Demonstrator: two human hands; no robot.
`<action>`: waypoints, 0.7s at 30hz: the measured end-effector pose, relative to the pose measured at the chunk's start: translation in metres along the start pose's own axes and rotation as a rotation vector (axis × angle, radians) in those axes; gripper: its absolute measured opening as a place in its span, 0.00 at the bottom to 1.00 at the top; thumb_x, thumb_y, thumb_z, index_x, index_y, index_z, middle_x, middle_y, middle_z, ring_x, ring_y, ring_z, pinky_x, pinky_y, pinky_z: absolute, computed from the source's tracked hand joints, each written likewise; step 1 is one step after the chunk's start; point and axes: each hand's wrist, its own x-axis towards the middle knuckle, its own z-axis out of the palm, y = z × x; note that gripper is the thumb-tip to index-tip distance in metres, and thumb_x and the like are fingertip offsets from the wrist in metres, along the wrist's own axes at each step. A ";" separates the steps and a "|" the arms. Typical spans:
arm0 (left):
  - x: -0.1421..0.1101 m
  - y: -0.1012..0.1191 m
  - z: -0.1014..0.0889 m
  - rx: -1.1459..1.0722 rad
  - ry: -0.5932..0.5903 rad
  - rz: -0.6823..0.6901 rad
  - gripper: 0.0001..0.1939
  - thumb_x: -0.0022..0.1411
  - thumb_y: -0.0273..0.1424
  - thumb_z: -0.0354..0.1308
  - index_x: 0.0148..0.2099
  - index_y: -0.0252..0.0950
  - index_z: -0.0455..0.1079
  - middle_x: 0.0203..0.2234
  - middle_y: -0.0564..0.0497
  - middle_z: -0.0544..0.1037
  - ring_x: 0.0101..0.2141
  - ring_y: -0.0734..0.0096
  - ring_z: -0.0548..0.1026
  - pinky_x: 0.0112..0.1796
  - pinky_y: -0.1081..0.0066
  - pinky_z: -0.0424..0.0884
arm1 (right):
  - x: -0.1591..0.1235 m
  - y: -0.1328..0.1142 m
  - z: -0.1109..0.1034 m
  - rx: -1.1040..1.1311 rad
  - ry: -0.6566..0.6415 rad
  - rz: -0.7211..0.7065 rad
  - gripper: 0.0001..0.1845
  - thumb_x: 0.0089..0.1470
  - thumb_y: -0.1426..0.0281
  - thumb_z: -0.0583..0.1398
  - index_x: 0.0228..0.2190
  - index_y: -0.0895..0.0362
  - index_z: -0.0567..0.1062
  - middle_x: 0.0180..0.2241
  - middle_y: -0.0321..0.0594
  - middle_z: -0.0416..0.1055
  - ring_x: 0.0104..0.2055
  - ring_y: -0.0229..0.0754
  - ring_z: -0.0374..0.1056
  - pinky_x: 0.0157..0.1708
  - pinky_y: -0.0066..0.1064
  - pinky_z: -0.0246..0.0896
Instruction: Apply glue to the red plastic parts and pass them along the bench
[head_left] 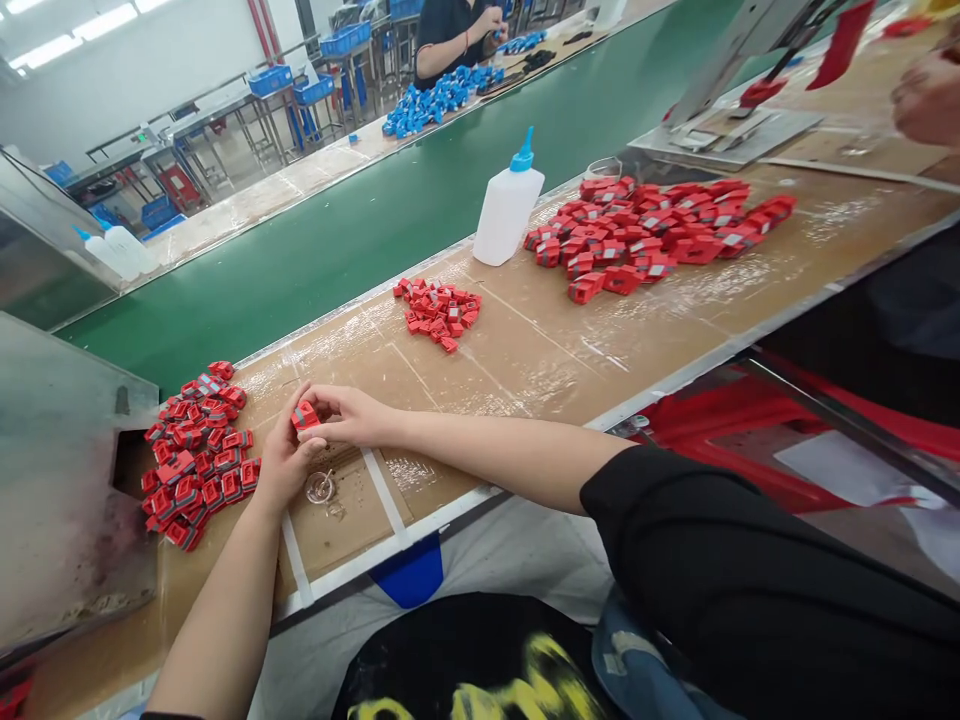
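Note:
Between my two hands is a small red plastic part (304, 415) with a grey band. My left hand (283, 455) closes on it from the left, thumb below. From the right, the fingers of my right hand (346, 416) pinch the same part. Just below them a small round clear dish (319, 488) sits on the brown work surface. To the left lies a pile of red parts with grey bands (199, 455). Beyond my hands is a smaller heap of little red pieces (439, 312).
A white squeeze bottle (508, 210) with a blue tip stands by a large pile of red parts (645, 230). A green conveyor belt (337, 240) runs behind. A metal housing (67, 480) borders the left. Another person's hand (930, 95) shows at right; a co-worker (450, 40) sits across.

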 end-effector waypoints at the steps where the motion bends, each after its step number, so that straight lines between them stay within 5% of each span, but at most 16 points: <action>1: 0.000 0.001 0.000 -0.006 0.009 -0.002 0.40 0.63 0.50 0.64 0.71 0.39 0.61 0.64 0.39 0.70 0.64 0.44 0.67 0.63 0.51 0.63 | 0.001 0.000 0.002 -0.030 0.022 -0.010 0.15 0.56 0.62 0.67 0.38 0.57 0.70 0.35 0.34 0.69 0.36 0.36 0.65 0.41 0.31 0.63; 7: -0.004 0.004 0.003 -0.073 0.046 -0.009 0.38 0.64 0.47 0.63 0.71 0.40 0.60 0.65 0.38 0.69 0.64 0.45 0.67 0.64 0.51 0.62 | 0.003 0.003 0.006 -0.121 0.030 -0.036 0.17 0.56 0.58 0.66 0.38 0.57 0.69 0.37 0.36 0.69 0.39 0.38 0.65 0.42 0.32 0.63; 12: -0.008 0.012 -0.005 0.017 -0.073 0.033 0.34 0.70 0.49 0.54 0.72 0.41 0.59 0.67 0.38 0.65 0.68 0.48 0.61 0.68 0.50 0.54 | -0.002 -0.004 -0.018 -0.347 -0.040 -0.148 0.18 0.61 0.55 0.63 0.41 0.57 0.70 0.37 0.37 0.70 0.38 0.38 0.66 0.41 0.31 0.62; 16: 0.017 0.015 -0.040 0.530 -0.151 0.043 0.28 0.71 0.48 0.52 0.67 0.44 0.68 0.66 0.42 0.67 0.67 0.49 0.62 0.67 0.50 0.53 | -0.009 -0.027 -0.038 -0.883 0.063 -0.187 0.18 0.63 0.56 0.61 0.42 0.58 0.71 0.38 0.41 0.72 0.39 0.42 0.66 0.43 0.34 0.61; 19: 0.060 0.005 -0.084 0.954 -0.035 -0.073 0.30 0.68 0.52 0.52 0.62 0.38 0.74 0.65 0.34 0.68 0.66 0.41 0.62 0.66 0.47 0.53 | -0.026 -0.042 -0.036 -1.316 0.006 -0.187 0.18 0.62 0.56 0.62 0.41 0.59 0.73 0.40 0.47 0.73 0.45 0.49 0.67 0.46 0.39 0.60; 21: 0.089 -0.008 -0.113 1.130 0.081 -0.277 0.36 0.68 0.54 0.49 0.66 0.35 0.68 0.67 0.29 0.62 0.68 0.34 0.58 0.63 0.41 0.56 | -0.049 -0.049 -0.035 -1.481 -0.024 -0.145 0.18 0.63 0.56 0.61 0.39 0.60 0.73 0.42 0.50 0.73 0.46 0.51 0.66 0.46 0.40 0.60</action>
